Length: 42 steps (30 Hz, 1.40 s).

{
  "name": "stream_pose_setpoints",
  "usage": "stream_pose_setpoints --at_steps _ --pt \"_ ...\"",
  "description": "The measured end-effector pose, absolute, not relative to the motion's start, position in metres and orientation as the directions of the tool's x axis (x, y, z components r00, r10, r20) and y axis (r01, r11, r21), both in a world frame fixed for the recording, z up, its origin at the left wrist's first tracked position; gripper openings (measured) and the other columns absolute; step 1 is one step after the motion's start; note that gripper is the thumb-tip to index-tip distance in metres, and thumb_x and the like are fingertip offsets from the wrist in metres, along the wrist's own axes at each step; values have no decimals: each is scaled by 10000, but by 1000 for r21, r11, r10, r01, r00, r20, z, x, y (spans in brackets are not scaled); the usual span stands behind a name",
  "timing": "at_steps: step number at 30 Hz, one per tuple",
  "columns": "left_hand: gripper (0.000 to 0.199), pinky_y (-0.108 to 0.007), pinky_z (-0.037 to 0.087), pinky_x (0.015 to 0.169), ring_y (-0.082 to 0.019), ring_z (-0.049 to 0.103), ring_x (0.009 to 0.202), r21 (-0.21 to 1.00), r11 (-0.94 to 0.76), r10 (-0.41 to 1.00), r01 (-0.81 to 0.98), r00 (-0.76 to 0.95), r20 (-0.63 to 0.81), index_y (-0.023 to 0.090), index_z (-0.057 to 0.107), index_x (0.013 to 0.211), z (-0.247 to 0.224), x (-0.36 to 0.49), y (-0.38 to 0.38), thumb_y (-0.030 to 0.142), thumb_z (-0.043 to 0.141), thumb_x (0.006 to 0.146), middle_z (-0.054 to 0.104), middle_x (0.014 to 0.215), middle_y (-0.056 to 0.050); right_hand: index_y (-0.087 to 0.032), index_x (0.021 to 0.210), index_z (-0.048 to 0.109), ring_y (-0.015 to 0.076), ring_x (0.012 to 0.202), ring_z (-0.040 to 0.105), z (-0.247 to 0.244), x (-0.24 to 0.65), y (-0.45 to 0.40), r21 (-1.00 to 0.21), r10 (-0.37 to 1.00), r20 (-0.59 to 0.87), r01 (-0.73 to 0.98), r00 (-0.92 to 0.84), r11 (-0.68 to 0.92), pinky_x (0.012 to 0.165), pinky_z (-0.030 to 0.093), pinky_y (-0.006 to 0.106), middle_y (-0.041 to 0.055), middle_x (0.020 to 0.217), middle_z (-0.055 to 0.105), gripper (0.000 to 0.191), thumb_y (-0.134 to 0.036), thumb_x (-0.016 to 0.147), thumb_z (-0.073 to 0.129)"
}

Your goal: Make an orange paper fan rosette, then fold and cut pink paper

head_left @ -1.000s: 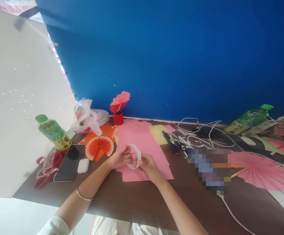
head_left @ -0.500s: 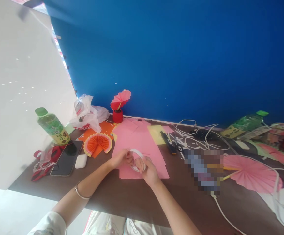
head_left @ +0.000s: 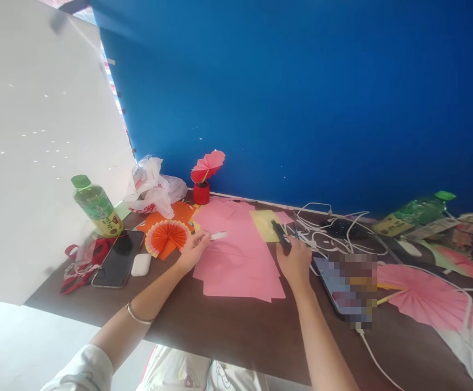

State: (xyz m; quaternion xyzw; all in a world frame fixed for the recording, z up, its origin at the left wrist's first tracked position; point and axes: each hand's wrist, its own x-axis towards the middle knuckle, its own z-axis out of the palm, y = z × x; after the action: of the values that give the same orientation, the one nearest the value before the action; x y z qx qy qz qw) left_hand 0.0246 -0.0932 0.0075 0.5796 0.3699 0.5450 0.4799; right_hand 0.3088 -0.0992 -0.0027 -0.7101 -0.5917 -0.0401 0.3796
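Note:
My left hand [head_left: 194, 250] is closed at the left edge of the pink paper [head_left: 240, 266], with a short white strip [head_left: 219, 235] pinched in its fingertips. The strip may be the white ring seen edge-on. To the right, my right hand [head_left: 296, 260] lies over the lower end of a black tool [head_left: 279, 232], thumb and fingers apart. Part of the tool is hidden beneath the hand. A yellow sheet [head_left: 264, 225] lies beside the tool. Left of the pink sheets is an orange pleated paper fan [head_left: 168, 238].
Phone [head_left: 119, 258], white case [head_left: 140, 264] and green bottle [head_left: 98, 206] are at left. A red pot [head_left: 201, 193] holds a paper flower behind the sheets. White cables [head_left: 344, 239], a lit phone [head_left: 334, 288] and a pink fan [head_left: 427, 296] lie at right.
My hands have moved apart. The left has gone left and up with the white item, which no longer shows as a ring; the right has let go and moved right to the black tool.

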Motion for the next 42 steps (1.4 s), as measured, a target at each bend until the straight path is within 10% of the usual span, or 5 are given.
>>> stream_pose_setpoints --at_steps 7,13,18,23,42 --pt "242 -225 317 669 -136 402 655 974 -199 972 -111 106 211 172 557 649 4 23 -85 373 551 785 482 643 7 -115 933 597 300 804 522 -30 329 -86 -194 798 575 977 182 -83 831 268 544 135 745 609 258 -241 801 415" --pt "289 -227 338 645 -128 415 637 980 -144 985 -137 79 155 174 516 628 -5 24 -79 412 531 790 452 631 15 -140 972 583 300 851 544 -11 317 -95 -436 716 624 900 312 -12 846 303 525 150 847 628 302 -322 844 380" --pt "263 -252 370 661 -147 491 638 986 -101 984 -133 129 119 178 511 620 3 24 -82 393 590 748 539 603 6 -197 913 539 169 614 540 3 302 -107 -984 906 144 151 397 91 535 432 302 68 791 609 303 -463 824 425" --pt "301 -261 358 673 -144 482 633 984 -98 987 -146 111 115 171 504 583 6 23 -82 398 533 779 538 587 3 -210 839 555 81 484 436 11 288 -112 -922 989 -127 -377 77 -89 349 284 180 14 723 583 217 -379 721 622" --pt "350 -255 286 601 -115 376 570 972 -234 968 14 98 232 168 445 560 5 4 -65 404 486 814 411 569 22 -221 982 647 214 749 648 22 254 -143 -765 939 329 556 -97 325 613 521 283 55 874 693 307 -419 757 582"
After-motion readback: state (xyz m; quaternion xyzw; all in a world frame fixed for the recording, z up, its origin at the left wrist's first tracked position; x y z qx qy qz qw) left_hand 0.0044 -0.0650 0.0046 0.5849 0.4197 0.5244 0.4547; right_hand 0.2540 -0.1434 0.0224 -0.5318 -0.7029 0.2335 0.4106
